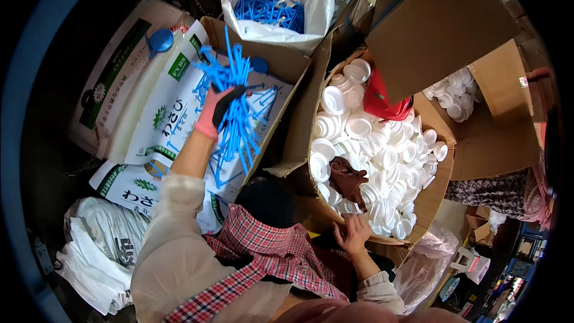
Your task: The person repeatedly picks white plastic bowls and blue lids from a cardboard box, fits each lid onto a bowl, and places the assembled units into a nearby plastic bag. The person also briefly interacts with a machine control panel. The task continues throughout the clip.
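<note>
My left hand [220, 110], in a pink glove with a black palm, is closed around a thick bunch of blue plastic sticks [239, 134]. It holds them above an open cardboard box lined with white printed sheeting, where more loose blue sticks [263, 98] lie scattered. My bare right hand [354, 234] is at the near rim of a larger cardboard box [439, 218], its fingers bent over the edge. White round plastic lids [388, 167] fill that box in a heap. On the heap lie a brown glove [347, 180] and a crumpled red piece [385, 98].
A white woven sack [326, 0] of blue sticks stands beyond the lined box. Raised cardboard flaps [439, 30] rise over the lids. Another box with white lids [457, 93] is at right, near a person's patterned sleeve [493, 194]. White bags [98, 251] lie at lower left.
</note>
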`<action>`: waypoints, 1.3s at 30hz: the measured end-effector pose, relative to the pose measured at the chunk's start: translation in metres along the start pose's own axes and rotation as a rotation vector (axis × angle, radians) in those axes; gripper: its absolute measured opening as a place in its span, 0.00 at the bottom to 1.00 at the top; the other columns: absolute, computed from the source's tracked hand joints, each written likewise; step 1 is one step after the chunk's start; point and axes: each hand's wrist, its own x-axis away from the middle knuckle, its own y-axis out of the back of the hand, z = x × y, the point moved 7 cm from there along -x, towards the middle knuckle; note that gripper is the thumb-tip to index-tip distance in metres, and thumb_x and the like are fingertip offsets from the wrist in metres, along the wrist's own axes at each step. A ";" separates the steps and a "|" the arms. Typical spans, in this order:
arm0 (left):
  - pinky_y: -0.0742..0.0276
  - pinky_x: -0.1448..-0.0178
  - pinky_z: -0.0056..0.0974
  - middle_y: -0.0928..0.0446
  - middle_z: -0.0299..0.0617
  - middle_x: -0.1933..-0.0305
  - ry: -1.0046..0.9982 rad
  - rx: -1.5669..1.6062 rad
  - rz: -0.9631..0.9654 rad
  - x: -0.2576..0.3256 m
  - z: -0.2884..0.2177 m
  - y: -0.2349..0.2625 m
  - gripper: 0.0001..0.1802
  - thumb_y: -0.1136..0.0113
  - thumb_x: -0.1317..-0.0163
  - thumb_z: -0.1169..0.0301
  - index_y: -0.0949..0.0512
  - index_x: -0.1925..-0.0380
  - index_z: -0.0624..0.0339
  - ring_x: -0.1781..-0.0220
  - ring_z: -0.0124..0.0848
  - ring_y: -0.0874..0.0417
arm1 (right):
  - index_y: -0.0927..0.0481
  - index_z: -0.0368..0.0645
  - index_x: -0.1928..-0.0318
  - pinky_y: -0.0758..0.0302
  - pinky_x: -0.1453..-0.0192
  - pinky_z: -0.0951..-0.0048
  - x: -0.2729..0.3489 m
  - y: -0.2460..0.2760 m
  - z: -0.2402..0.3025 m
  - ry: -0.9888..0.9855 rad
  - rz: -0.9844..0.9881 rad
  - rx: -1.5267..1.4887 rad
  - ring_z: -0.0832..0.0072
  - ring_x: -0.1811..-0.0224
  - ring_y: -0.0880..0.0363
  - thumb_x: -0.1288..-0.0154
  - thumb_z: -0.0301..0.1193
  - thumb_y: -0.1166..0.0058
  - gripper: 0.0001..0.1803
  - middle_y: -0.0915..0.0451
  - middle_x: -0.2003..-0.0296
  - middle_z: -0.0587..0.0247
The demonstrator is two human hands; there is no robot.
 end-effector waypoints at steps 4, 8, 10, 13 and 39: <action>0.18 0.61 0.40 0.20 0.47 0.60 0.079 0.174 -0.002 -0.125 -0.018 -0.065 0.18 0.42 0.38 0.69 0.27 0.49 0.62 0.62 0.37 0.16 | 0.23 0.44 0.63 0.30 0.69 0.64 0.011 0.001 0.001 -0.039 0.000 0.018 0.64 0.71 0.26 0.51 0.37 0.36 0.16 0.26 0.72 0.62; 0.25 0.47 0.43 0.26 0.53 0.49 -0.115 0.006 -0.127 -0.308 -0.008 0.012 0.37 0.34 0.48 0.55 0.33 0.43 0.65 0.52 0.41 0.21 | 0.23 0.44 0.63 0.30 0.69 0.65 0.000 -0.001 0.001 0.015 0.032 0.040 0.64 0.70 0.26 0.50 0.38 0.37 0.16 0.26 0.72 0.62; 0.33 0.38 0.43 0.35 0.56 0.38 -0.157 -0.199 -0.542 -0.321 -0.034 0.094 0.44 0.36 0.46 0.53 0.42 0.37 0.68 0.41 0.43 0.27 | 0.23 0.44 0.64 0.30 0.70 0.66 -0.022 0.000 0.006 0.111 -0.009 -0.007 0.65 0.70 0.26 0.49 0.38 0.37 0.15 0.28 0.72 0.63; 0.36 0.34 0.41 0.36 0.58 0.35 -0.390 -0.354 -0.414 -0.286 0.010 0.012 0.43 0.39 0.44 0.54 0.43 0.34 0.66 0.36 0.43 0.30 | 0.23 0.44 0.63 0.30 0.70 0.66 -0.003 -0.002 0.001 0.015 -0.006 0.005 0.65 0.70 0.25 0.49 0.38 0.36 0.16 0.26 0.72 0.62; 0.38 0.33 0.44 0.33 0.49 0.38 -0.385 -1.712 -0.669 -0.145 -0.126 0.125 0.35 0.39 0.44 0.53 0.35 0.39 0.56 0.35 0.44 0.35 | 0.26 0.39 0.67 0.29 0.65 0.60 0.017 0.013 0.004 -0.070 -0.076 0.013 0.55 0.67 0.27 0.50 0.37 0.36 0.17 0.26 0.71 0.54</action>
